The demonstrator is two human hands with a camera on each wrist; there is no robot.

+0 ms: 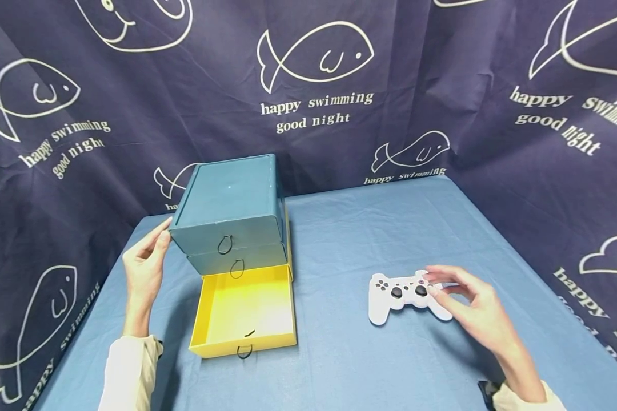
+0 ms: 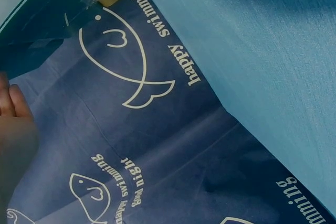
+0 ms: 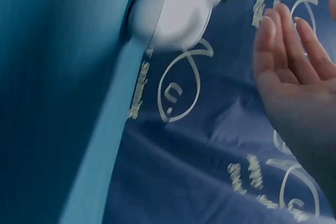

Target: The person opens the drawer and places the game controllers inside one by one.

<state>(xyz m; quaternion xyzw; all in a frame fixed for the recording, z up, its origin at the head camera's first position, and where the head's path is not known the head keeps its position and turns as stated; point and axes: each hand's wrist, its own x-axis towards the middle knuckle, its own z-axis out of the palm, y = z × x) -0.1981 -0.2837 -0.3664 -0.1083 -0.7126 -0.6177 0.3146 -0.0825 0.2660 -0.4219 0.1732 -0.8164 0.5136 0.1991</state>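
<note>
My left hand (image 1: 145, 268) is at the left front corner of a teal drawer box (image 1: 231, 194), its fingertips right at the edge. That box has two teal fronts with black loop pulls. Under them a yellow drawer (image 1: 247, 308) stands pulled out, its floor showing. On the right, my right hand (image 1: 475, 305) hovers over the right grip of a white game controller (image 1: 408, 288), fingers and thumb spread and overlapping it in the head view. In the right wrist view, that hand (image 3: 294, 72) has relaxed fingers, apart from the blurred controller (image 3: 178, 17).
A blue cloth (image 1: 339, 240) covers the table, between the drawers and the controller too. Dark blue curtains (image 1: 319, 148) with white fish drawings hang behind and at both sides. The open drawer juts toward the front of the table.
</note>
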